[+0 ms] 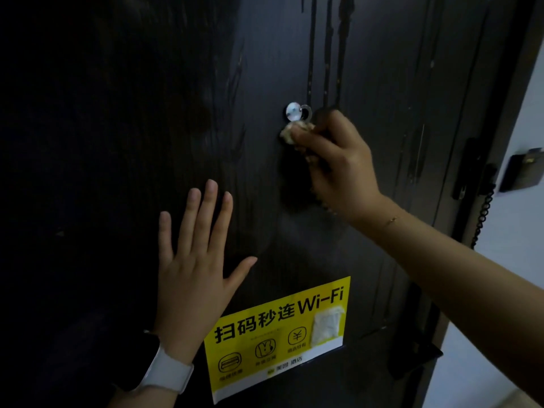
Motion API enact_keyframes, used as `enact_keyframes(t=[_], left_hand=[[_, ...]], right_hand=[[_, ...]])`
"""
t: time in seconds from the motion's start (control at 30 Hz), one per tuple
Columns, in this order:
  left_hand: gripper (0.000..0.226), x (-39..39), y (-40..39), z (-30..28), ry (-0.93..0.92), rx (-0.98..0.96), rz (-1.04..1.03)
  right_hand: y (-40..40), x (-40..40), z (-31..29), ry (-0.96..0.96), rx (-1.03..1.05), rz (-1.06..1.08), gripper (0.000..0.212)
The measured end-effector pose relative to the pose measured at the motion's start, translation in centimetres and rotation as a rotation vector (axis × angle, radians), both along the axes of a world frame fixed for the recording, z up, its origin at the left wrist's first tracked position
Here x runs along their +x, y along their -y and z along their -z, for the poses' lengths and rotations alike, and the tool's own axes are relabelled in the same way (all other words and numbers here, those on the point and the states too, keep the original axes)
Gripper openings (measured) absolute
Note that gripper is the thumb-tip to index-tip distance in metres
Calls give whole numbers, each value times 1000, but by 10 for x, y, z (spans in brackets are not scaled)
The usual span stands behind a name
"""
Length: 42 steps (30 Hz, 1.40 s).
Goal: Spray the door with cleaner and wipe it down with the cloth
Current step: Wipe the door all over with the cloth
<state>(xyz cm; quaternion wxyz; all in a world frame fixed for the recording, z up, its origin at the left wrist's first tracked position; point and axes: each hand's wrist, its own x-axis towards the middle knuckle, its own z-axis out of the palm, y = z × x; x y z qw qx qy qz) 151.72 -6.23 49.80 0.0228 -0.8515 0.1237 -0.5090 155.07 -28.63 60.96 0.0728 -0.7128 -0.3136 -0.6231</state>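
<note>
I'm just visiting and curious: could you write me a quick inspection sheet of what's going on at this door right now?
Surface: dark wood-grain door, with wet streaks running down its upper part.
Job's things: bunched cloth pressed to the door just below the peephole; no spray bottle seen.
Clutter: yellow Wi-Fi sticker low on the door, with a torn patch at its right.
Hands: left hand flat on the door, fingers spread, a white watch on its wrist; right hand grips the cloth.
Cables: black coiled cord hanging by the door's right edge.
Surroundings: pale wall at right with a dark wall panel; dim light.
</note>
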Motion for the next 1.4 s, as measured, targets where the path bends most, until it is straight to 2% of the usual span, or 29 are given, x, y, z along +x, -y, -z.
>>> enact_keyframes(t=[0.17,0.27,0.43,0.57,0.7,0.8,1.03,1.2,1.4], left_hand=[[92,-1,-1,1,9,9,8],[92,1,-2,0,9,6,16],[92,2,-1,1,8,17,1],[93,3,-1,1,8,18,-16],[92,2,-1,1,1,17,-12],[91,1,-2,0,3,14,-2],[80,-7,0,-8,-18,2,31],[70,-6,6,-64,105,85,101],[65,15,11,-172,342,32,142]], right_hand=[[-3,3,2,-20,63,-48,30],[17,0,15,-48,108,-7,30],[2,0,1,-18,155,27,23],[22,-2,14,-60,138,65,29],[8,-2,-19,-30,240,36,20],[-5,1,-45,23,232,31,20],[25,1,-8,-37,222,26,21],[-6,3,-59,23,208,-8,20],[23,2,-27,-33,154,4,30]])
